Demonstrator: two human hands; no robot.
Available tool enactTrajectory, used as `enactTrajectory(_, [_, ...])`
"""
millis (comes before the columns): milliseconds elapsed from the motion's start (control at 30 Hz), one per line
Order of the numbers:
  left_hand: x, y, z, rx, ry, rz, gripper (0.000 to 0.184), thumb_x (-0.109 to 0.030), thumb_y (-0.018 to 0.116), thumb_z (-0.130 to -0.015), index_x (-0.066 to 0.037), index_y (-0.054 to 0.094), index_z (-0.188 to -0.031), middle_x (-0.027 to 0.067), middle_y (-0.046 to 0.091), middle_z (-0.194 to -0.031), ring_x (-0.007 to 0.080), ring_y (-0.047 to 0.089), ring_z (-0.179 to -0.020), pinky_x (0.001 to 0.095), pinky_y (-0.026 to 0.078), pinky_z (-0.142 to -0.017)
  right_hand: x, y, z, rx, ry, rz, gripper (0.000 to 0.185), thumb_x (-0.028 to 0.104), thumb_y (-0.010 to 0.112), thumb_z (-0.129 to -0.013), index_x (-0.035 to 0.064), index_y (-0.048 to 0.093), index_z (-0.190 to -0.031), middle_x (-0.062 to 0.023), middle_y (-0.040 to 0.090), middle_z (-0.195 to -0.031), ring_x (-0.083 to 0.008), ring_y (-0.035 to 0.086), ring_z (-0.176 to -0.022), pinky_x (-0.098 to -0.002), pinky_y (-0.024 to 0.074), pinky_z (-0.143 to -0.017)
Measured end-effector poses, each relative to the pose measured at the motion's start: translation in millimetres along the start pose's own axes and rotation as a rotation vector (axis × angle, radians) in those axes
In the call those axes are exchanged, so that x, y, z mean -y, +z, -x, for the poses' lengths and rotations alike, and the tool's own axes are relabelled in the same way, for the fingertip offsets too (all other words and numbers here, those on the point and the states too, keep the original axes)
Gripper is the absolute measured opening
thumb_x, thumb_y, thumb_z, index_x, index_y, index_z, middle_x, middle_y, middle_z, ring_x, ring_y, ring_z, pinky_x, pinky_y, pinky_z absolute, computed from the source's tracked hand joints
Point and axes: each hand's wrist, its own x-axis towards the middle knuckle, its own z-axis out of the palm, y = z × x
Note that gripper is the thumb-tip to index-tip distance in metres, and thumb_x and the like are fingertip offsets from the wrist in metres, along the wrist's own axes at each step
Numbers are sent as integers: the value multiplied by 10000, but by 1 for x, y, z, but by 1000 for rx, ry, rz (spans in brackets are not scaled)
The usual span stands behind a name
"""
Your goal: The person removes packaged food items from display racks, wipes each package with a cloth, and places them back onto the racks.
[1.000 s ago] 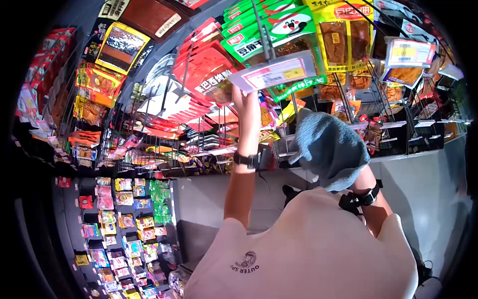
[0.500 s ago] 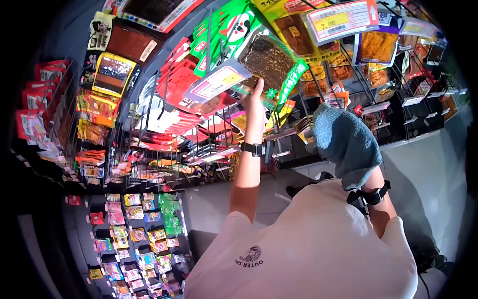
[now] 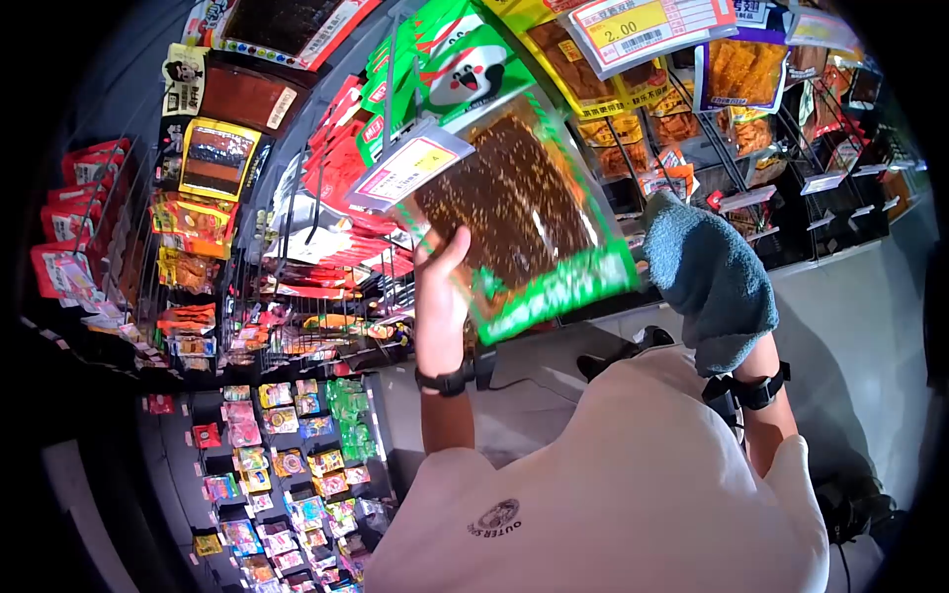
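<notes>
My left hand grips the lower left edge of a green-edged snack packet, thumb on its front and fingers hidden behind. Through the clear window shows a dark brown slab flecked with sesame-like bits. The packet tilts out from the rack, its upper left corner behind a price tag. More green packets with a panda face hang behind it. A blue-grey towel covers my right hand like a mitt, so its fingers are hidden; only the wrist shows. The towel is close to the packet's right side.
Wire hooks hold yellow and purple snack packets at the upper right, under a 2.00 price tag. Red packets hang left of the green ones. A lower display of small packets stands at bottom left, beside grey floor.
My left hand has moved down and left, swinging the green packet's lower end out toward me, so more of its front shows. The towel-covered right hand has shifted slightly right.
</notes>
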Motion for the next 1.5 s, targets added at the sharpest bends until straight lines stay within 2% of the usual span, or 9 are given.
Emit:
enactTrajectory(133, [-31, 25, 54, -32, -24, 81, 457, -65, 648, -860, -5, 518, -1294, 101, 625, -1214, 225, 599, -1108, 376, 443, -996, -4, 7, -3, -61, -44, 9, 449, 41, 617, -903, -31, 495, -1329, -54, 587, -1219, -154, 532, -1039, -280, 454, -918])
enactTrajectory(267, [-33, 22, 80, -29, -54, 15, 386, -67, 646, -862, 12, 566, -1231, 103, 640, -1175, 218, 613, -1076, 375, 452, -973, 1, -1, 1, 168, -9, 283, 497, 36, 636, -875, -17, 477, -1343, -56, 569, -1240, -154, 520, -1081, -280, 429, -960])
enactTrajectory(800, [-7, 3, 142, -39, -117, -133, 475, 40, 675, -839, 7, 514, -1284, 65, 641, -1143, 161, 616, -1016, 327, 491, -896, 19, 121, -32, 479, 166, -104, 404, 70, 584, -894, 24, 490, -1284, -76, 578, -1199, -148, 542, -1108, -310, 437, -965])
enactTrajectory(867, [-3, 14, 144, -144, -84, -15, 500, 47, 670, -839, 5, 497, -1305, 73, 632, -1165, 171, 604, -1056, 333, 483, -923, 16, 120, -20, 466, 98, -355, 377, 82, 584, -898, 26, 496, -1261, -66, 594, -1147, -148, 569, -1048, -301, 465, -905])
enactTrajectory(933, [-1, 8, 145, -117, -133, -58, 520, 37, 667, -838, -1, 484, -1323, 84, 610, -1208, 178, 587, -1092, 331, 470, -943, 23, 126, -37, 509, 129, -1, 307, 110, 603, -911, 23, 514, -1192, -54, 603, -1080, -152, 587, -994, -290, 482, -869])
enactTrajectory(1033, [4, 6, 147, -151, -148, 51, 506, -16, 668, -848, 5, 485, -1320, 90, 610, -1205, 185, 592, -1085, 325, 477, -928, 18, 141, -35, 498, -14, -90, 204, 160, 553, -964, 70, 533, -1147, -37, 611, -1041, -124, 606, -926, -282, 512, -800])
enactTrajectory(1133, [8, 5, 153, -151, -226, 148, 514, -71, 671, -856, 21, 475, -1322, 104, 605, -1209, 195, 594, -1083, 332, 485, -925, 0, 137, -32, 354, 340, -385, 249, 221, 517, -995, 76, 513, -1198, -30, 603, -1057, -120, 594, -932, -269, 500, -806])
enactTrajectory(1233, [8, 6, 158, -141, -379, 356, 567, -112, 687, -855, 41, 439, -1341, 122, 584, -1246, 213, 592, -1103, 357, 485, -955, -7, 129, -28, 375, 446, -448, 223, 205, 527, -990, 75, 530, -1172, -26, 607, -1046, -114, 590, -925, -271, 501, -804])
enactTrajectory(1500, [31, 6, 165, -32, -336, 429, 626, -90, 684, -850, 14, 389, -1393, 112, 559, -1292, 215, 553, -1167, 359, 445, -1005, -18, 108, -13, 412, 616, -465, 154, 159, 553, -977, 72, 573, -1103, -16, 618, -1017, -100, 581, -906, -277, 504, -797])
